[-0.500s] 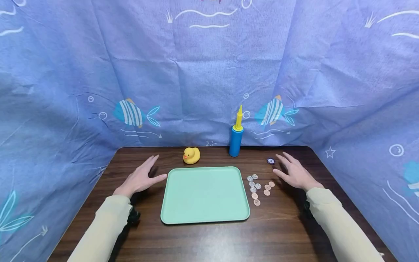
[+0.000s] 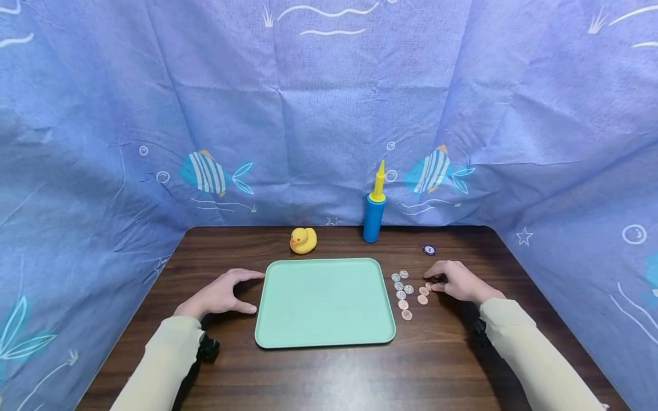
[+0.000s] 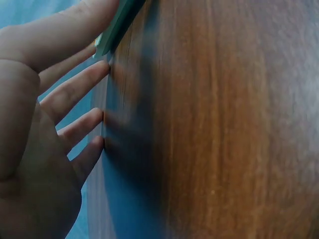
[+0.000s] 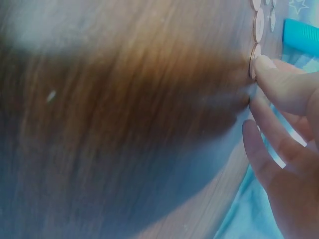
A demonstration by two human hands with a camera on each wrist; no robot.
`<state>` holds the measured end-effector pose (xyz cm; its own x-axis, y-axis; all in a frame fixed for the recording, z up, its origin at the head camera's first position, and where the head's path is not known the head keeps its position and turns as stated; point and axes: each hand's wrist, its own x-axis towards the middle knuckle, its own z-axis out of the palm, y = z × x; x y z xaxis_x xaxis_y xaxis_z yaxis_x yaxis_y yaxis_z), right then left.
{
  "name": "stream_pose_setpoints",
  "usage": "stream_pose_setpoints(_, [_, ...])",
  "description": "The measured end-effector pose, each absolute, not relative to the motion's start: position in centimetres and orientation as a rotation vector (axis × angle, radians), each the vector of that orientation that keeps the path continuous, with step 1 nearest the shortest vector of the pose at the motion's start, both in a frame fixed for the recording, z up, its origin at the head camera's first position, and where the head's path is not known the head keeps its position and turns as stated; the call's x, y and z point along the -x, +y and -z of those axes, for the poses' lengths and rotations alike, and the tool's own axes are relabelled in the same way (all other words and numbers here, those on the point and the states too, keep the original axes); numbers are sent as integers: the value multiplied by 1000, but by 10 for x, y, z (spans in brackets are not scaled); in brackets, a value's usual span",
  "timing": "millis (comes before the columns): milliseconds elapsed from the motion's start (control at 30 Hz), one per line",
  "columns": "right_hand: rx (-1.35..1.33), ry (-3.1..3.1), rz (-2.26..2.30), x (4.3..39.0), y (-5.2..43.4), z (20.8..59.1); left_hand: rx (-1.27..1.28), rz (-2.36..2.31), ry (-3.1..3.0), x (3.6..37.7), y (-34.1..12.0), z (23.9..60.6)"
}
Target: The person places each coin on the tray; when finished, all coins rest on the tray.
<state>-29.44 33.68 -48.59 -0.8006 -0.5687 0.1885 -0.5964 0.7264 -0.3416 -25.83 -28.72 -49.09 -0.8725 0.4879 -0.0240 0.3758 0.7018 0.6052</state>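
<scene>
Our right hand [image 2: 457, 282] pinches a copper coin [image 2: 429, 285]; left hand [image 2: 221, 294] open, fingertips on tabletop [image 2: 319, 371] by green tray [image 2: 324, 302].

Mint-green tray [image 2: 324, 319], copper and silver coins [image 2: 406, 294], yellow duck [image 2: 303, 240]

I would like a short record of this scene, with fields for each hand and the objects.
left hand: rests on table, fingertips at left edge of green tray
right hand: fingertips on a copper coin at right of coins
behind tray: yellow duck, blue pump
near right hand: small dark disc
</scene>
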Motion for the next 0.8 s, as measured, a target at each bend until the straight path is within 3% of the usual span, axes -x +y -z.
stream_pose_setpoints(233, [-1093, -2836, -728, 296, 336, 487, -715, -905, 2704, 257, -285, 494])
stream_pose_setpoints(800, [-1068, -2963, -665, 297, 329, 480, -791, -871, 2686, 258, -275, 498])
